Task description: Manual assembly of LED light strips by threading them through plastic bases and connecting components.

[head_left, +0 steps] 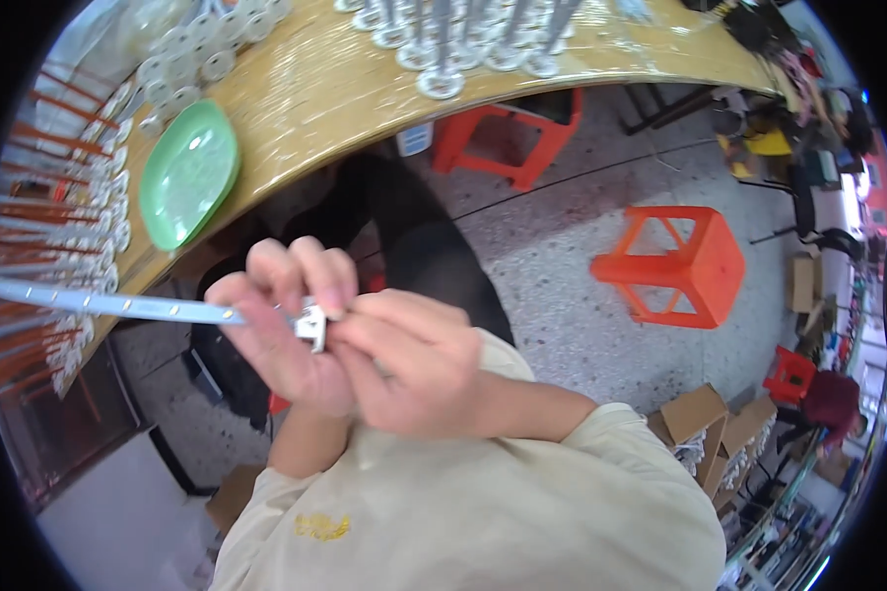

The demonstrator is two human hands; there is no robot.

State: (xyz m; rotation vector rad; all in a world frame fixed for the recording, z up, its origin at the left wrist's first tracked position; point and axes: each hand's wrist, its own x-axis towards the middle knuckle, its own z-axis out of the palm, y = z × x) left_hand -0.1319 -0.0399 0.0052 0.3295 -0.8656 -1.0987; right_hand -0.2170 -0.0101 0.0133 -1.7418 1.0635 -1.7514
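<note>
“One pale blue strip (148, 306) is seen nearer the body than the green dish (192, 167); how is it held?”

“It is gripped by the curled left hand (291, 355); the white piece (311, 327) by its end is pinched by the right hand (414, 364), fingers nearly closed.”

“And around the dish?”

“White discs (187, 49) are heaped beyond it on the desk (315, 74); brown rods (59, 141) are set to its left.”

- One left hand (296, 350) and one right hand (409, 369)
- One pale blue light strip (133, 307)
- One small white end piece (311, 327)
- One green dish (189, 192)
- At least three red-orange stools (715, 264)
- Two open cardboard boxes (698, 412)
- One other person (831, 406)
- Gray posts (443, 39) on one tabletop (310, 108), too many to count
</note>
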